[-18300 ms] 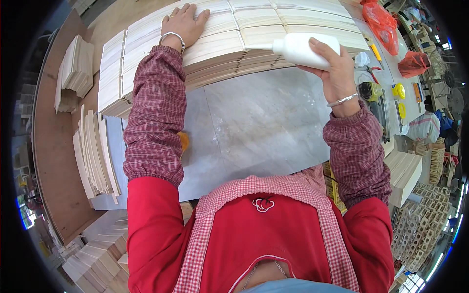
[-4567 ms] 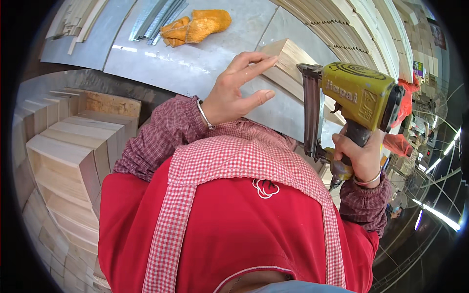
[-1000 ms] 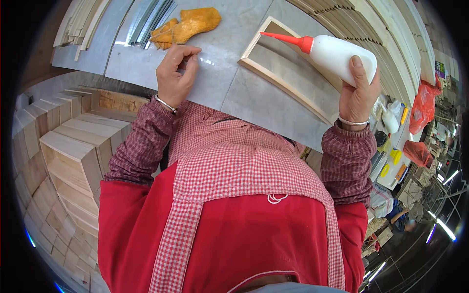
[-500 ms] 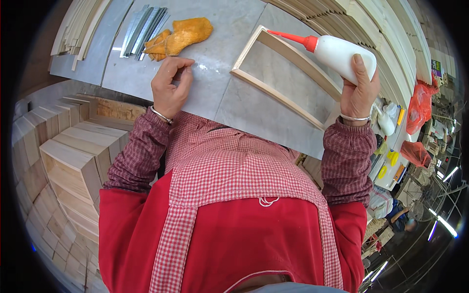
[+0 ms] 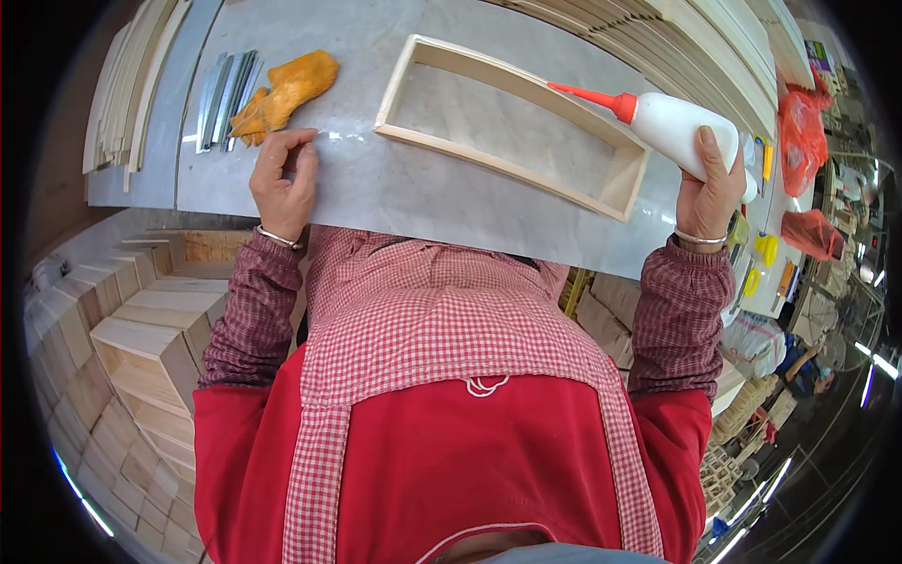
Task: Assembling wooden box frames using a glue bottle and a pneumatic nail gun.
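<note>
My right hand (image 5: pixel 711 193) grips a white squeeze bottle (image 5: pixel 684 132) with a long red nozzle, tilted almost flat. The nozzle's tip is at the upper edge of a shallow rectangular wooden frame (image 5: pixel 503 166), about midway along its far long side; whether it touches cannot be made out. The frame lies on the grey tabletop (image 5: pixel 376 193), its middle open to the table. My left hand (image 5: pixel 285 183) rests at the table's near side, fingers curled and nothing visible in them. Just beyond it lies a crumpled orange-yellow cloth (image 5: pixel 299 83).
Metal strips (image 5: pixel 225 99) lie beside the cloth, with wooden strips (image 5: pixel 132 94) farther left. Long wooden mouldings (image 5: pixel 658 47) are stacked along the far right. Red plastic bags (image 5: pixel 801 141) sit beyond my right hand. Wooden boxes (image 5: pixel 150 338) are piled at lower left.
The bottle's nozzle has moved right along the frame's far side, away from the left corner. The whole view has turned, shifting the table and frame leftward. My left hand stays near the cloth.
</note>
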The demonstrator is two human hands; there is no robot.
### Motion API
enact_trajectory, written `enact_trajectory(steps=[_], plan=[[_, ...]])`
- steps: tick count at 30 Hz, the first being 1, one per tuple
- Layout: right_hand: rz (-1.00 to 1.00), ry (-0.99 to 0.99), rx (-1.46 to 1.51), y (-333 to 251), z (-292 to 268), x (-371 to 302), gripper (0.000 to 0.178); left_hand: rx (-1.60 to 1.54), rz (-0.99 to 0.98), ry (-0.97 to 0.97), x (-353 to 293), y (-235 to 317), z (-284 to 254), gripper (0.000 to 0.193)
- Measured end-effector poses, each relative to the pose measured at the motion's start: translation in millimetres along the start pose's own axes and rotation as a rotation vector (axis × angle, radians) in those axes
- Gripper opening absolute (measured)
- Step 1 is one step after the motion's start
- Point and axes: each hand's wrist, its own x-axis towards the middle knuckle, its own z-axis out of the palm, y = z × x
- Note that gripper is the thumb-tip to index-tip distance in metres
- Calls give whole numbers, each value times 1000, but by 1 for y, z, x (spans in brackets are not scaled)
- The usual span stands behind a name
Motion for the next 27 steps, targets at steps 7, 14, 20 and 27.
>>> enact_trajectory(steps=[7,14,20,27], plan=[[-13,129,-2,-5,-50,-12,44,39,6,-43,0,2,-1,14],[-41,227,-107,-3,-101,-22,44,63,-19,-67,-1,0,-1,15],[-34,301,-70,-1,-116,-29,44,54,-41,-84,-2,-6,-1,15],[-15,287,-8,-3,-119,-47,40,37,-52,-95,-3,-4,0,16]])
